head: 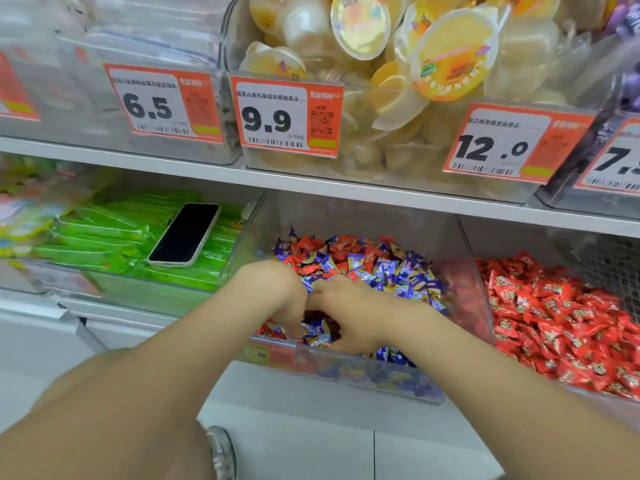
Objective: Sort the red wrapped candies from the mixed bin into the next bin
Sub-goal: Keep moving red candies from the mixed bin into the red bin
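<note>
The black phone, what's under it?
The phone rests on a pile of green packets. Anything below those packets is covered, so it cannot be seen.

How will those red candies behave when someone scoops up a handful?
Probably light and crinkly: the red candies are small, pillow-shaped wrapped pieces. Likely slippery, since the wrappers look glossy. They shouldn't roll, being flattish, but the loose heap may slide and shift when disturbed.

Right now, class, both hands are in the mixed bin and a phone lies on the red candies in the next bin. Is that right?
Not quite. The head view shows the phone on the green packets, left of the mixed bin, not on the red candies. The left hand and right hand are in that bin.
</note>
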A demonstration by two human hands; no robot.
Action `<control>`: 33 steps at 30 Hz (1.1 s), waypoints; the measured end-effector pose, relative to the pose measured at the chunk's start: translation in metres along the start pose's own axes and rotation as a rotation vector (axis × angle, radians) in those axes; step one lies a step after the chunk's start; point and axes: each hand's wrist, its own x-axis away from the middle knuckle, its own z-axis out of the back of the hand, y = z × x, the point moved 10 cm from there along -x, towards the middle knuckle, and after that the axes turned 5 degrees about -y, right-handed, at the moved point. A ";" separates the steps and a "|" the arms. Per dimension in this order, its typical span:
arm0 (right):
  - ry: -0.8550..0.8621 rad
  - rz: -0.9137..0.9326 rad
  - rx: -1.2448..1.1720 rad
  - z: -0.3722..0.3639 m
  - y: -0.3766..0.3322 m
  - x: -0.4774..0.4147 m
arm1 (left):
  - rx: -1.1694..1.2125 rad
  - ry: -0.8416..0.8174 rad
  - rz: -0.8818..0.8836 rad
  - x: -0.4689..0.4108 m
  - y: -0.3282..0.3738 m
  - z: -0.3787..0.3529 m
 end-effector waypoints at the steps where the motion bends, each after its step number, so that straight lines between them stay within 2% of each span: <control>1: -0.013 -0.011 0.054 -0.006 0.000 -0.006 | -0.002 -0.010 -0.003 -0.004 0.002 0.000; 3: -0.032 -0.049 0.137 -0.009 -0.001 -0.011 | -0.034 -0.055 -0.017 -0.011 0.005 -0.005; 5: -0.036 -0.072 0.123 -0.008 -0.002 -0.015 | 0.015 -0.103 -0.018 -0.015 0.003 -0.014; 8: 0.064 -0.107 -0.054 -0.005 0.002 -0.017 | 0.310 -0.122 -0.061 -0.028 0.003 -0.024; 13: 0.211 -0.218 -0.305 0.011 0.024 0.003 | 0.890 -0.026 -0.205 -0.033 0.014 -0.014; 15: 0.265 -0.236 -0.383 0.027 0.037 0.019 | 1.058 0.049 -0.288 -0.027 0.016 0.001; 19: 0.461 -0.328 -0.386 0.067 0.070 0.063 | 1.254 0.344 -0.470 -0.012 0.017 0.047; 21: 0.481 -0.386 -0.370 0.072 0.083 0.079 | 1.176 0.444 -0.532 -0.011 0.022 0.061; 23: 0.402 -0.414 -0.322 0.066 0.090 0.088 | 0.940 0.524 -0.523 -0.012 0.029 0.071; 27: 0.306 -0.461 -0.275 0.057 0.099 0.105 | 0.637 0.576 -0.470 -0.014 0.038 0.077; 31: 0.413 -0.503 -0.213 0.061 0.107 0.116 | 0.663 0.597 -0.462 -0.013 0.035 0.079; 33: 0.400 -0.494 -0.221 0.057 0.109 0.114 | 0.752 0.598 -0.478 -0.012 0.032 0.079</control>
